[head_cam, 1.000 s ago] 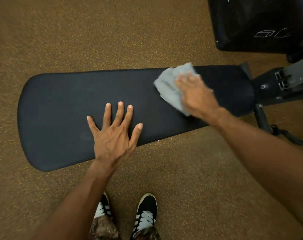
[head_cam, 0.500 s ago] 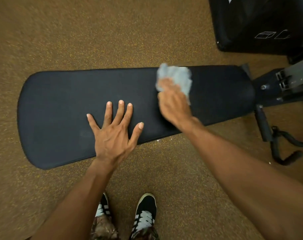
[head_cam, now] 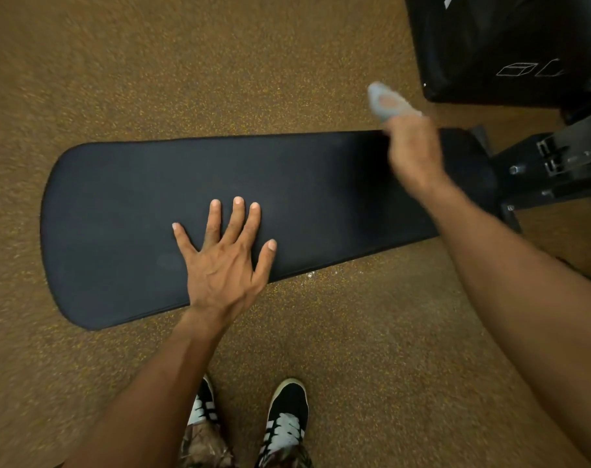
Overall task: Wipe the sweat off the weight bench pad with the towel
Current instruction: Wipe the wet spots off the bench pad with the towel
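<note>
Black bench pad (head_cam: 135, 214) above speckled floor (head_cam: 152, 79), left hand (head_cam: 224, 265) flat atop.

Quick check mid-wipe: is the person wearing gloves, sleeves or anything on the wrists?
No. Both forearms are bare to the frame edge, no sleeves in view. The left hand has no glove, ring or watch; nails short and plain. The right hand is motion-blurred: no glove or wristband shows, rings cannot be told.

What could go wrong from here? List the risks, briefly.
1. The towel, bunched in the right hand, is past the far edge of the pad; it could slip free and drop to the floor.
2. The left hand lies flat on the pad; the patch beneath it may go unwiped.
</note>
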